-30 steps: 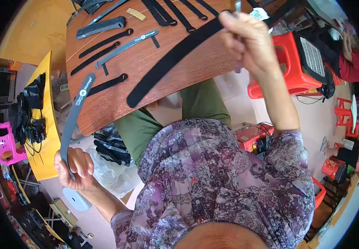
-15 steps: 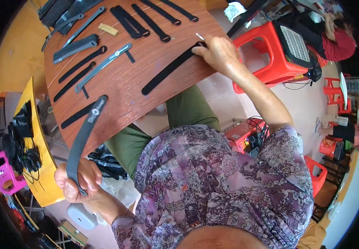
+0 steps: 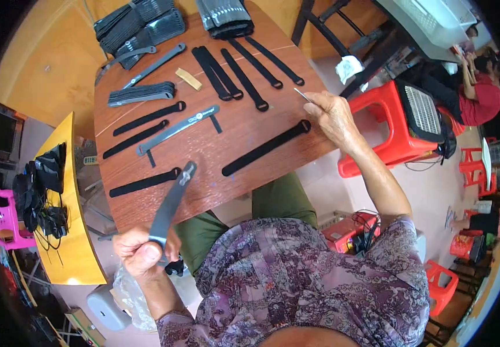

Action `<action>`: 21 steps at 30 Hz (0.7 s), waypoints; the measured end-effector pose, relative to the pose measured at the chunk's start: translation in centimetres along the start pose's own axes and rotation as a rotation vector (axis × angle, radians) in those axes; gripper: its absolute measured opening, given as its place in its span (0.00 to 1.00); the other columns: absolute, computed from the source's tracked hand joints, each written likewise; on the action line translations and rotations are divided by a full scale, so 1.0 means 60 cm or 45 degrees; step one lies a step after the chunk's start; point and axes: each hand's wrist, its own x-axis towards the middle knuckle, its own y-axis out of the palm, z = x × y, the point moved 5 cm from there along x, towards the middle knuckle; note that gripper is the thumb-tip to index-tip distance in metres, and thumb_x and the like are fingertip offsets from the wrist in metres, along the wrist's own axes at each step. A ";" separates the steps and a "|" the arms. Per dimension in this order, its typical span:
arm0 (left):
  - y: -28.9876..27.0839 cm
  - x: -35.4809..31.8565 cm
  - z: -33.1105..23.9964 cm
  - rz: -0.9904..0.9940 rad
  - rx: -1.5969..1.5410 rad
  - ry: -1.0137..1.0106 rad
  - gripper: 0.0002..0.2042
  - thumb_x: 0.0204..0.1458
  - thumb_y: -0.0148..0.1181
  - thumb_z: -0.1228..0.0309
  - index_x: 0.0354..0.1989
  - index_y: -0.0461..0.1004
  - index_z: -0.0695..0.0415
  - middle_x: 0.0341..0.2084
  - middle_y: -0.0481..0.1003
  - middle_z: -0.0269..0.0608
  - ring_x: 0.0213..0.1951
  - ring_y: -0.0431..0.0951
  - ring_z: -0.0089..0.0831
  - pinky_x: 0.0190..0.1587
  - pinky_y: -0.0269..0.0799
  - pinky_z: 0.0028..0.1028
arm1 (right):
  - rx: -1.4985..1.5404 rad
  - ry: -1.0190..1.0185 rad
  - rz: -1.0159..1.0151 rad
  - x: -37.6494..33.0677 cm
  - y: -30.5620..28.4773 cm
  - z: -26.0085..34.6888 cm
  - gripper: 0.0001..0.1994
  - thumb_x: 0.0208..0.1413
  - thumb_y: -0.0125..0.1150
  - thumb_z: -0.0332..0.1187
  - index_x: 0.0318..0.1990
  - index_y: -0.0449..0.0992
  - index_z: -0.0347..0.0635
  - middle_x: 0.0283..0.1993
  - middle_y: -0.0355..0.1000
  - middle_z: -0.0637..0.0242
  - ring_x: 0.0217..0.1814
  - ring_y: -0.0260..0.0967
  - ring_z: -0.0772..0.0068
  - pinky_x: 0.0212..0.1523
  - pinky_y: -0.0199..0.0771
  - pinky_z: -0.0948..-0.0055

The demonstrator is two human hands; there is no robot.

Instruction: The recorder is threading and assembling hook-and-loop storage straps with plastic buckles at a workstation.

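My left hand (image 3: pixel 140 250) grips one end of a grey strap (image 3: pixel 172 202) that slants up over the near edge of the round wooden table (image 3: pixel 232 139). At the table's right edge my right hand (image 3: pixel 334 115) pinches a thin metal tool (image 3: pixel 303 95) between its fingers. A long black strap (image 3: pixel 266 148) lies flat just left of that hand. Several more black straps (image 3: pixel 244 75) lie spread over the table. A grey strap (image 3: pixel 178 130) crosses its middle.
Bundles of black straps (image 3: pixel 140 26) are stacked at the table's far side. A red plastic stool (image 3: pixel 397 124) stands at the right, a yellow board (image 3: pixel 68 220) with black items at the left, a pink stool (image 3: pixel 1 217) beyond it. A person in red (image 3: pixel 481 92) sits far right.
My left hand brought the grey strap from beside the table up over its near edge. My right hand came down to the table's right edge; the long black strap now lies flat.
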 end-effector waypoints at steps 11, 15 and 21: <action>0.013 0.001 0.015 0.002 0.186 0.051 0.12 0.43 0.64 0.72 0.17 0.71 0.69 0.14 0.72 0.49 0.15 0.69 0.30 0.16 0.63 0.26 | 0.312 -0.187 0.255 0.211 0.143 0.132 0.09 0.48 0.54 0.29 0.35 0.76 0.36 0.29 0.73 0.53 0.32 0.71 0.60 0.34 0.69 0.67; 0.003 -0.005 0.020 -0.093 0.033 -0.041 0.11 0.42 0.64 0.74 0.18 0.72 0.70 0.15 0.73 0.50 0.15 0.70 0.30 0.17 0.64 0.27 | -0.027 -0.349 0.235 0.277 0.223 0.198 0.08 0.45 0.57 0.31 0.32 0.78 0.40 0.30 0.71 0.50 0.36 0.70 0.51 0.37 0.69 0.59; -0.006 0.004 0.029 -0.079 0.088 -0.130 0.12 0.43 0.63 0.73 0.16 0.72 0.69 0.14 0.72 0.48 0.16 0.70 0.30 0.18 0.64 0.27 | -0.260 -0.582 0.223 0.349 0.296 0.223 0.06 0.40 0.55 0.27 0.26 0.78 0.41 0.32 0.72 0.50 0.41 0.69 0.48 0.40 0.69 0.56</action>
